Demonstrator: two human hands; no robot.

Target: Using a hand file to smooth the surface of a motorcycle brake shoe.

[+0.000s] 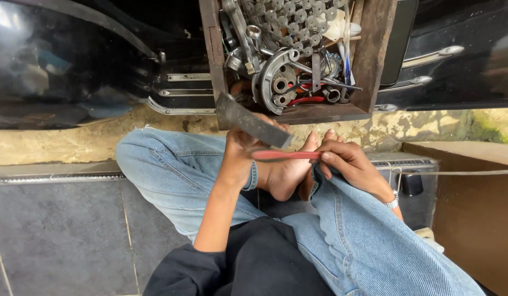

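My left hand grips a flat dark grey strip that slants up to the left, towards the wooden box. A thin red-handled tool lies level between both hands, and my right hand pinches its right end. Its left end rests against the left hand, under the strip. Both hands hover over my crossed legs in blue jeans and my bare feet. A watch sits on the right wrist.
A wooden box just ahead holds sprockets, a brake plate, wrenches and red-handled tools. A black vehicle body with chrome trim spans the top. Grey floor tiles lie left, a brown block right.
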